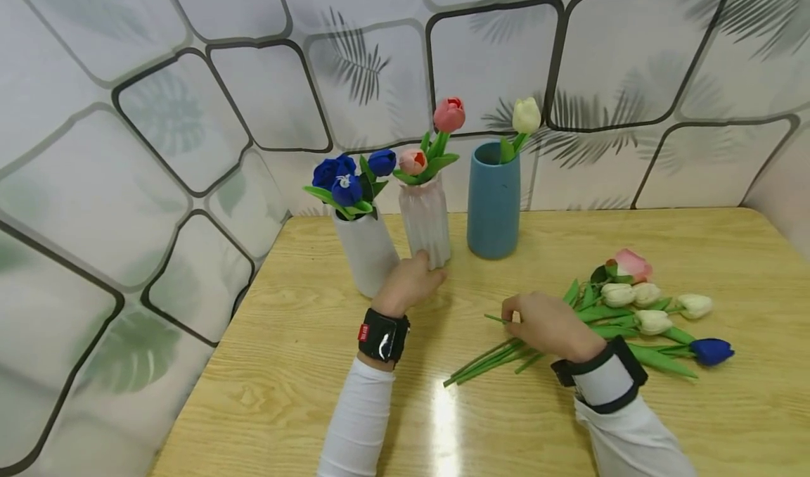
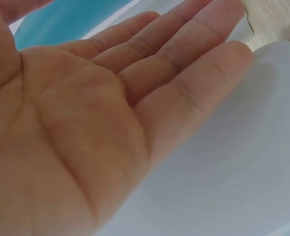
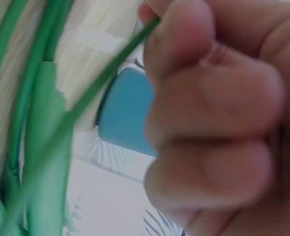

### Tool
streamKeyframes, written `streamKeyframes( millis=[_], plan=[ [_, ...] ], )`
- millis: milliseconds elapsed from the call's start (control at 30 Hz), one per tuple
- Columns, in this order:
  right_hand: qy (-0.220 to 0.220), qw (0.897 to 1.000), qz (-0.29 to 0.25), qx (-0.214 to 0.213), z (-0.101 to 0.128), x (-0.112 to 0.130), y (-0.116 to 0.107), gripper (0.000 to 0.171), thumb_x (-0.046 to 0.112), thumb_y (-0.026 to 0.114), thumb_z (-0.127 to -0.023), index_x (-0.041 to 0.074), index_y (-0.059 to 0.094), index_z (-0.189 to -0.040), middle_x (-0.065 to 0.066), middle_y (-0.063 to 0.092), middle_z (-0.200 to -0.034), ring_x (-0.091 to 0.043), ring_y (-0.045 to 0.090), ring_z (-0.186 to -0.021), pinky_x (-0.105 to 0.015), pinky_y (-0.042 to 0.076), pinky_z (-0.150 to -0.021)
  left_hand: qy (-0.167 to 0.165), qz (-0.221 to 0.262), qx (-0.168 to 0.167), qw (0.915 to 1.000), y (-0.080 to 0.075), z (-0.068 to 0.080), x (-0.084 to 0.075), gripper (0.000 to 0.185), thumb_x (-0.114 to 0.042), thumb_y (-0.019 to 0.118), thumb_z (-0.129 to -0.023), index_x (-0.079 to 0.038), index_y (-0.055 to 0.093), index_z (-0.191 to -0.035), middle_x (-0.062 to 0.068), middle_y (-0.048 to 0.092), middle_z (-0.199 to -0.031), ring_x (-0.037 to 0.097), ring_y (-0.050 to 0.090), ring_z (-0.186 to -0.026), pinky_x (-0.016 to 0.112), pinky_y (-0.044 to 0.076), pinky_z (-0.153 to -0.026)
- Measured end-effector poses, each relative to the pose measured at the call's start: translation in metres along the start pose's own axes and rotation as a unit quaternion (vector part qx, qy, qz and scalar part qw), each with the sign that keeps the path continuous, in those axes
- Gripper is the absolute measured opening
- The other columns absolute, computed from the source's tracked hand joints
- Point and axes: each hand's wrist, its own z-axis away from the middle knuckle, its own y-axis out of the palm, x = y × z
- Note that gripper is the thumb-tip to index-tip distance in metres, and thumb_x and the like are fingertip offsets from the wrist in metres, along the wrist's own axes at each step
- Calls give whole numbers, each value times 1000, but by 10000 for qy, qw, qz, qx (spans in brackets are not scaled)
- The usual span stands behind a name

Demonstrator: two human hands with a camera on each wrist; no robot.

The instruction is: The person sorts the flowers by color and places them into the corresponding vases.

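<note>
A red tag (image 1: 363, 332) on your black left wrist strap (image 1: 389, 343) bears lettering too small to read. Your right hand (image 1: 547, 322) pinches a thin green stem (image 3: 76, 110) beside loose flowers (image 1: 653, 321) lying on the wood-grain table (image 1: 278, 392). Your left hand (image 1: 408, 285), fingers extended, is at the base of a ribbed, pale-pink vase (image 1: 422, 213), between a smooth white vase (image 1: 365, 252) and a rounded blue vase (image 1: 493, 213), before a leaf-printed wall (image 1: 380, 111).

On the surface (image 1: 285, 385) stand a left vase (image 1: 363, 252), a middle vase (image 1: 425, 217) and a right vase (image 1: 493, 210), with flowers (image 1: 346, 190) in them. Nearer to me, at right, lies a loose bunch (image 1: 616, 295). My left grip (image 1: 410, 283) is at the middle vase's foot; my right grip (image 1: 547, 323), with one stem (image 3: 86, 102) in it, is over the bunch.
</note>
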Motion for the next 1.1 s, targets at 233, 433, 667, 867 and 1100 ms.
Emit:
streamKeyframes(
  millis=[233,433,667,867,1100],
  plan=[
    [454,9952,-404,-763,-1,10,-1,22,9,57,-100,-2,68,-115,-9,69,-79,-11,54,-52,-29,44,-52,42,-4,20,10000,1,0,0,53,-34,52,-102,7,50,-136,21,63,-114,26,59,-84,38,49,-73],
    [598,9907,-78,-1220,-1,20,4,25,8,55,-101,2,66,-79,-3,53,-60,-13,44,-48,-28,37,-48,64,6,61,10000,3,0,-1,54,-32,51,-101,7,48,-138,25,61,-124,27,60,-93,42,51,-83],
    [1056,9771,525,-1770,-1,31,10,52,10,47,-103,13,42,-51,4,29,-44,-13,35,-36,-23,24,-36,75,65,90,9999,3,1,-3,55,-31,51,-102,8,47,-140,27,58,-131,28,60,-98,43,51,-88],
    [1097,9695,1121,-1883,3,36,11,56,11,51,-101,14,40,-46,5,27,-42,-13,34,-35,-25,22,-34,103,70,99,9999,3,1,-3,53,-30,51,-102,8,48,-139,24,61,-124,27,58,-91,40,50,-82],
    [869,9755,1540,-1308,6,42,13,51,12,58,-96,15,42,-48,4,30,-45,-13,35,-40,-28,26,-38,66,77,92,9999,3,1,-4,53,-29,51,-102,8,47,-140,23,61,-124,27,58,-90,39,49,-81]
  ],
)
